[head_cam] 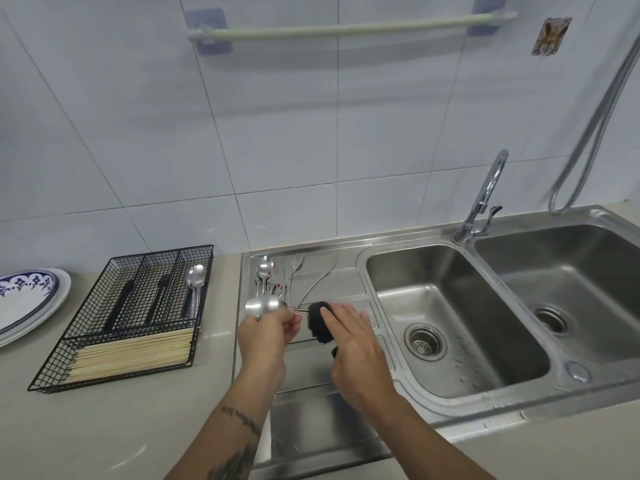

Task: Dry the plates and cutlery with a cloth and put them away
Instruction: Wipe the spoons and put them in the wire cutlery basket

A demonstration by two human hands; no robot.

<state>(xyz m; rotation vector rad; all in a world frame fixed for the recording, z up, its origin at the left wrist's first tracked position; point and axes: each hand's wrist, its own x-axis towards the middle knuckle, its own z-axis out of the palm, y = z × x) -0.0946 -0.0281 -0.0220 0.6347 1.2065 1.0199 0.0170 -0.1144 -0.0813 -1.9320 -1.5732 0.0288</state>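
My left hand pinches a steel spoon near its bowl, holding it over the sink's draining board. My right hand grips a black cloth that is wrapped round the spoon's handle. More cutlery, spoons and forks, lies at the back of the draining board. A black wire cutlery tray stands on the counter to the left, with spoons, dark-handled pieces and a row of chopsticks in it. Stacked plates with a blue pattern sit at the far left.
A double steel sink lies to the right, with a tap behind it and a hose hanging on the wall. A towel rail is fixed to the tiled wall above.
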